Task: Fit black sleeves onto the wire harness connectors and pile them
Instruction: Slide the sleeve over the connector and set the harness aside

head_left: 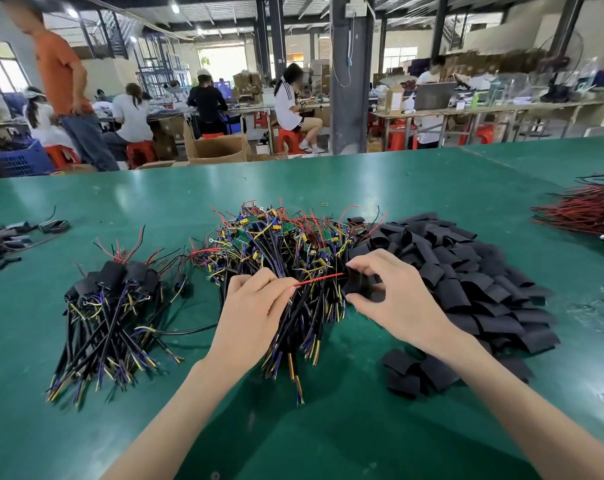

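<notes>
Three heaps are spread on a glossy green counter (328, 427): a pile of sleeved harnesses (110, 282) at the left, a tangle of bare wire harnesses (286, 237) in the middle, and loose black sleeves (467, 271) at the right. A red wire (319, 278) is pinched between the fingers of the left hand (255, 306), just above the tangle. One black sleeve (357, 284) is pinched by the curled fingers of the right hand (394, 292). The wire's tip seems to touch it, though this is poorly seen. Beyond the counter, seated workers, red stools (286, 138), cardboard boxes (217, 148) and a grey pillar (351, 81) are seen in an open workshop.
</notes>
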Available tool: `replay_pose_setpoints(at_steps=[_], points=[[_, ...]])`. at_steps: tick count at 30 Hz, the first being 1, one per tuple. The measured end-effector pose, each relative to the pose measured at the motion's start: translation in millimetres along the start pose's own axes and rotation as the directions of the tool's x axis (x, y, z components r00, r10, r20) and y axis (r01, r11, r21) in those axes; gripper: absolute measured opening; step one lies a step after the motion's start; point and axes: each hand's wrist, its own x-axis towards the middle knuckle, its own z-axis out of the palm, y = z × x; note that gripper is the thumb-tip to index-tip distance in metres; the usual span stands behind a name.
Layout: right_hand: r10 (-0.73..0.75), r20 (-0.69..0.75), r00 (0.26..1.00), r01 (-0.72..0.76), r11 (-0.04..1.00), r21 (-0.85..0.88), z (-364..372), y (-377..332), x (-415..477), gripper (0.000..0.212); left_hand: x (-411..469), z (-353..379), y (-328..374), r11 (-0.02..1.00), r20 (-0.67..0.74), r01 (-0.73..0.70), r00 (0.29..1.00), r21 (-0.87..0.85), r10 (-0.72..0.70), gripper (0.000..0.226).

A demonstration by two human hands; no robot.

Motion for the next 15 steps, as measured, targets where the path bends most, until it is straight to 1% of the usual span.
replay_pose_setpoints(at_steps=[4,7,9,12,15], points=[[-0.022,-0.017,1.000,0.023,1.000,0.015,-1.1,-1.0,1.2,0.037,0.7,0.6,-1.3,0.998,-0.029,-0.010,1.000,0.056,0.012,0.019],[-0.044,0.005,0.999,0.044,0.999,-0.014,-1.8,-1.0,0.5,0.036,-0.2,0.9,-0.6,0.994,-0.022,-0.059,0.998,0.092,0.061,0.025],[-0.068,0.030,0.997,0.071,0.993,-0.090,-1.2,-2.3,-0.6,0.036,-0.9,1.0,1.3,0.989,-0.016,-0.095,0.995,0.112,0.097,0.030],[-0.159,0.062,0.985,0.169,0.956,-0.241,2.9,-8.0,-3.1,0.037,-1.6,2.8,6.1,0.985,0.004,-0.139,0.990,0.097,0.139,0.030],[-0.249,0.124,0.961,0.277,0.899,-0.339,7.9,-14.0,-5.6,0.036,-1.7,6.5,13.2,0.988,0.034,-0.147,0.989,0.049,0.146,0.022]])
